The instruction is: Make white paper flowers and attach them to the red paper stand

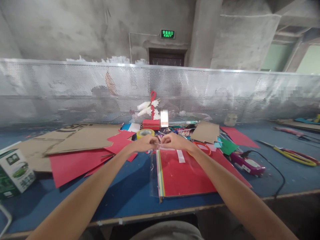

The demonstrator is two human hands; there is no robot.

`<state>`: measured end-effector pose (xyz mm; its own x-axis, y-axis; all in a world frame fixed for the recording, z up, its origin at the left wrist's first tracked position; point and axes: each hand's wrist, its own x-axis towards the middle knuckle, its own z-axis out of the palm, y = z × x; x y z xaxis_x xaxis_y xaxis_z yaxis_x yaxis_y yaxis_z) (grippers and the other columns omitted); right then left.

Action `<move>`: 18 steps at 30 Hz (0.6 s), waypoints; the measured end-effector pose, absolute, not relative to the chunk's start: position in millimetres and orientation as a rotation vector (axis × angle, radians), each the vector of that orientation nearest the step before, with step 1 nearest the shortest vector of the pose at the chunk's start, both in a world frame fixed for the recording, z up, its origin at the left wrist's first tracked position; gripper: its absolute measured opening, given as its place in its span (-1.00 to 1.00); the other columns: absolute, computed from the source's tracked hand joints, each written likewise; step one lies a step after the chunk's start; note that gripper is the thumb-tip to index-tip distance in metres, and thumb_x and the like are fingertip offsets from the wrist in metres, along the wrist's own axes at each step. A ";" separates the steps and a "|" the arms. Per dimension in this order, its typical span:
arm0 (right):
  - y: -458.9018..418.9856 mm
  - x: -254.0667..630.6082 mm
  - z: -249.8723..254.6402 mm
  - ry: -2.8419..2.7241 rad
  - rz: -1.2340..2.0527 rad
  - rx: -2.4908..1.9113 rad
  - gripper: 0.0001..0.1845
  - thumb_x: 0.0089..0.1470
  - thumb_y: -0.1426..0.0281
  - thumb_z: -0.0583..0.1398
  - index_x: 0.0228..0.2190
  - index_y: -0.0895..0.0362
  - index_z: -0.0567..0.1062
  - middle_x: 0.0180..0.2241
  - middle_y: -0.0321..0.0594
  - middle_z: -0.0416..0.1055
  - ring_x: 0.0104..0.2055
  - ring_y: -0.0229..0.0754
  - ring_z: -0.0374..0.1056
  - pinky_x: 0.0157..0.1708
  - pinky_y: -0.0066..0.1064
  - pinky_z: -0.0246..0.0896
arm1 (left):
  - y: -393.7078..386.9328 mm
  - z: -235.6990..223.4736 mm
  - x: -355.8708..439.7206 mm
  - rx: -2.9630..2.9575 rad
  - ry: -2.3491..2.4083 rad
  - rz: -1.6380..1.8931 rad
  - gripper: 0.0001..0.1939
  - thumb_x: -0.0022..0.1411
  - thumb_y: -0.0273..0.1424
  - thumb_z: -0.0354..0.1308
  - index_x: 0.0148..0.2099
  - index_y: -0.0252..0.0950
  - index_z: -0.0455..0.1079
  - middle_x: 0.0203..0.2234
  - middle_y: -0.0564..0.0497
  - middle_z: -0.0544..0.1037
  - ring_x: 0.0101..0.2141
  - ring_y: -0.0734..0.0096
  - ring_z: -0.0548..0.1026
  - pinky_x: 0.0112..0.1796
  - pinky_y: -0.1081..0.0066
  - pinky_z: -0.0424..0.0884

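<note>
My left hand and my right hand meet over the middle of the table, fingers closed and fingertips almost touching. What sits between them is small and partly hidden; a thin pale edge shows there, and I cannot make out what it is. Just below lies a pack of coloured paper in a clear plastic sleeve, red sheet on top. A short white strip rests on it near my right hand. Behind my left hand is a roll of yellowish tape. Red-handled scissors lie partly hidden beside my right wrist.
Cardboard sheets and red paper cover the left side, with a carton beyond. To the right are a purple corded device and large yellow-and-red-handled scissors. A perforated metal screen stands behind a red stand with white flowers.
</note>
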<state>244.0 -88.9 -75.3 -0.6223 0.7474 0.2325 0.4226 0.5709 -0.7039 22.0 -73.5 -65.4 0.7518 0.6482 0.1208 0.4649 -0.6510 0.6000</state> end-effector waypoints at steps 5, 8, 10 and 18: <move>-106.2 242.0 -62.9 -2.364 0.583 -0.924 -0.52 -0.02 0.16 0.31 -0.12 0.12 0.36 -0.41 -0.34 0.41 -0.43 -0.28 0.27 -0.39 -0.46 0.12 | -70.0 -66.5 21.1 2.233 0.898 0.499 -0.79 0.11 -0.27 0.17 -0.35 -0.33 0.45 -0.55 0.05 0.42 -0.53 0.50 0.32 -0.50 0.47 0.15; -115.6 237.6 -57.4 -2.453 0.318 -0.853 -0.55 -0.04 0.26 0.34 -0.14 0.09 0.35 -0.27 -0.26 0.42 -0.30 -0.22 0.30 -0.28 -0.42 0.13 | -75.7 -62.1 23.1 2.096 0.916 0.527 -0.81 0.07 -0.27 0.21 -0.38 -0.31 0.42 -0.56 0.07 0.41 -0.55 0.52 0.30 -0.50 0.47 0.14; -117.1 235.2 -56.5 -2.484 0.178 -0.780 -0.71 0.01 0.39 0.29 -0.20 0.09 0.37 -0.22 -0.23 0.43 -0.23 -0.20 0.32 -0.21 -0.41 0.13 | -83.0 -56.5 25.2 2.017 0.905 0.536 -0.84 0.04 -0.30 0.22 -0.38 -0.30 0.41 -0.55 0.08 0.40 -0.54 0.52 0.31 -0.48 0.47 0.15; -105.0 241.7 -59.3 -2.468 -0.018 -0.706 -0.78 0.04 0.61 0.17 -0.27 0.12 0.46 -0.24 -0.21 0.45 -0.20 -0.20 0.34 -0.16 -0.40 0.16 | -95.2 -45.5 27.8 1.866 0.966 0.494 -0.83 0.00 -0.31 0.26 -0.42 -0.31 0.41 -0.58 0.09 0.35 -0.60 0.58 0.20 -0.55 0.49 0.07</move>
